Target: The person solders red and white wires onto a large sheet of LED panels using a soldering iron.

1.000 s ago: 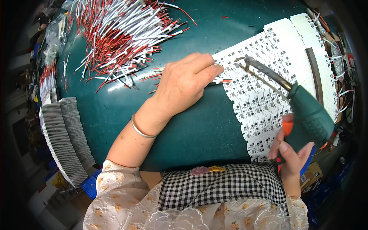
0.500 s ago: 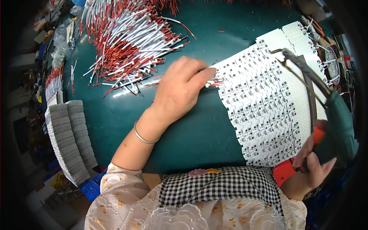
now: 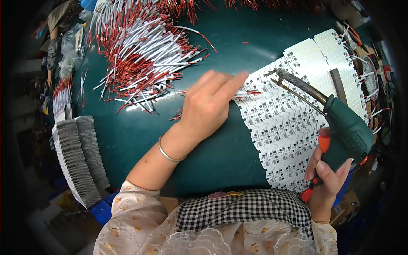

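Note:
My right hand [image 3: 329, 172] is wrapped round the handle of a green soldering gun [image 3: 346, 131]. Its dark tip reaches left over white circuit boards [image 3: 293, 123], which overlap in rows with small black parts on them. Along the upper left edge of these boards is my left hand [image 3: 208, 100], its fingers closed on a few short red-and-white wires [image 3: 253, 92]. Wire ends stick out on both sides of that hand; how the fingertips grip them is partly hidden. Whether the tip touches a board I cannot tell.
A big heap of red-and-white wires [image 3: 144, 51] lies at the upper left of the green table [image 3: 212, 157]. Stacked grey-white boards [image 3: 80, 157] stand at the left edge. A dark flat bar [image 3: 338, 87] rests on the boards. Tools and wired pieces [image 3: 367, 68] crowd the right rim.
The soldering gun has swung left and its tip is now over the middle of the boards' upper part. My left hand has shifted slightly right and down, with the wires still in it.

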